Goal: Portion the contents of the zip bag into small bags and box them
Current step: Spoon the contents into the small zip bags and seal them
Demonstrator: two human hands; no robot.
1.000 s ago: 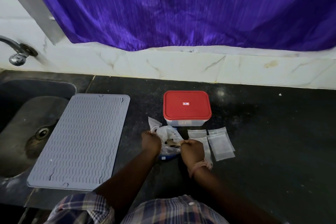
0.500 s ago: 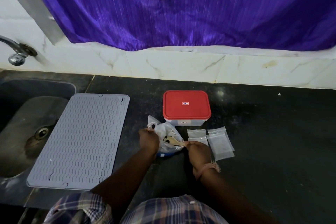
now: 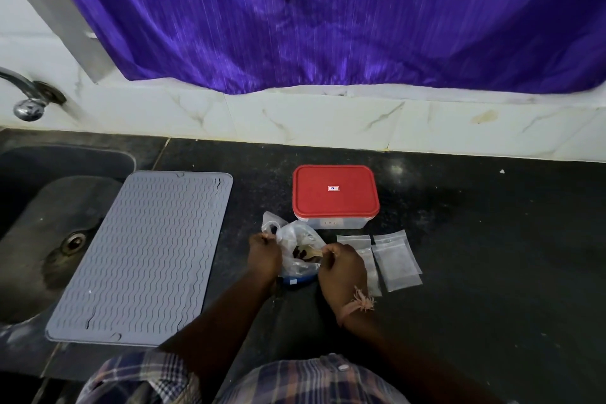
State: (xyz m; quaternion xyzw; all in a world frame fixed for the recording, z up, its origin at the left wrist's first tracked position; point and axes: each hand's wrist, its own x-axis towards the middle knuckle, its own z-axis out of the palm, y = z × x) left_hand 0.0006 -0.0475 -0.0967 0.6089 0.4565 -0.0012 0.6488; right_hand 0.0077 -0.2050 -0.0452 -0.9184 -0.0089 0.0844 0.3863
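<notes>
A clear plastic zip bag [image 3: 296,251] with dark and tan pieces inside stands on the black counter, its mouth pulled apart. My left hand [image 3: 264,256] pinches the bag's left rim and my right hand [image 3: 342,267] pinches its right rim. Something blue [image 3: 296,280] lies under the bag's near end. Several small empty clear bags [image 3: 395,259] lie flat just right of my right hand. Behind the zip bag stands a clear box with a red lid [image 3: 335,193], closed.
A grey ridged mat [image 3: 144,256] lies left of the bag, partly over the sink [image 3: 49,239]. A tap [image 3: 28,98] sticks out at the far left. White tiles and a purple curtain [image 3: 328,16] back the black counter [image 3: 492,256].
My hands have moved apart, pulling the zip bag's mouth wider so its dark contents show. The box and small bags have not moved.
</notes>
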